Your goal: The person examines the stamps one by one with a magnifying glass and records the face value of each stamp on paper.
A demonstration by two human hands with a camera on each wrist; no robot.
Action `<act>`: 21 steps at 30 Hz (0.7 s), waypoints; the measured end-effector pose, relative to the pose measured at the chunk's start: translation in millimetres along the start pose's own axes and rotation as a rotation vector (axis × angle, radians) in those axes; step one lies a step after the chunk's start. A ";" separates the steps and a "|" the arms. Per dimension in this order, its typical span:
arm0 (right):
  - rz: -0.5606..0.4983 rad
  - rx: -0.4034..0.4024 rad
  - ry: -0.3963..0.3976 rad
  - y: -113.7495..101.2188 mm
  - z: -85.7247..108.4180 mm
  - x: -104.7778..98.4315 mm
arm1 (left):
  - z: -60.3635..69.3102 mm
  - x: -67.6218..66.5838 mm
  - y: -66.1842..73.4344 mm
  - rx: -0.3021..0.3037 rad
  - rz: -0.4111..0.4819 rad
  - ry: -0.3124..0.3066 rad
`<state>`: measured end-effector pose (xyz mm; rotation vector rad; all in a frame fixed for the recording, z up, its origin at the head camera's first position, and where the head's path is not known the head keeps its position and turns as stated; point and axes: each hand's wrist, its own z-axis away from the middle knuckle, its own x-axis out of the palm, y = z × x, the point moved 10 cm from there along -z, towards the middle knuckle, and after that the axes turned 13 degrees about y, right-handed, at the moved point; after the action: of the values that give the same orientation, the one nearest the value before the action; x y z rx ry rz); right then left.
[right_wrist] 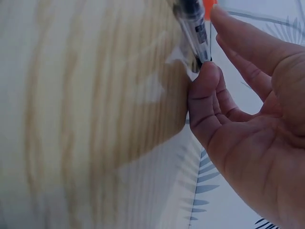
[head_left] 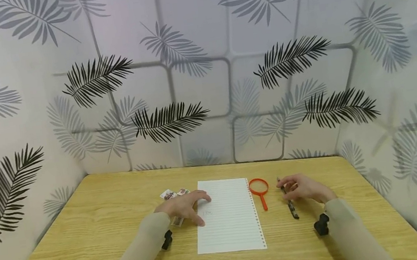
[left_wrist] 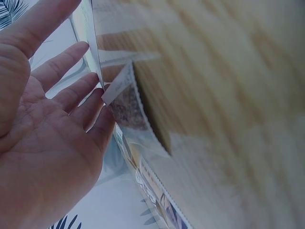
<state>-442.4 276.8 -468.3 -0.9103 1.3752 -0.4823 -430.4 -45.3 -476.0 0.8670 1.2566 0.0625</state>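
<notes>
My left hand (head_left: pixel 183 205) is spread, its thumb and fingers over the left edge of a lined sheet of paper (head_left: pixel 230 229) with faint writing on it. Several stamp-like pictures (head_left: pixel 168 194) lie beside and partly under that hand. The left wrist view shows one with a perforated edge (left_wrist: pixel 131 107) by the fingertips, tilted up from the table. My right hand (head_left: pixel 304 187) hovers by a pen (head_left: pixel 292 209) lying on the table, its fingers loosely bent. In the right wrist view the pen (right_wrist: pixel 193 24) lies beyond the fingertips, not gripped; whether they touch is unclear.
Between the paper and the pen lies a red magnifying glass (head_left: pixel 259 187), handle toward me. The wooden table (head_left: pixel 87 236) meets leaf-patterned walls (head_left: pixel 202 86) at the back and sides.
</notes>
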 end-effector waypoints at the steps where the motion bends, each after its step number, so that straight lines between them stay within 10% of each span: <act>1: 0.002 0.000 -0.005 0.7 0.1 0.3 | 0.1 0.6 -0.2 -0.001 0.003 -0.002; 21: 0.228 -0.002 0.026 -6.0 -8.6 2.8 | -0.4 0.6 -2.1 -0.017 -0.001 -0.004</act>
<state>-449.0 268.9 -464.8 -0.7398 1.4824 -0.3191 -431.4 -46.2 -477.8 0.8518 1.2516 0.0706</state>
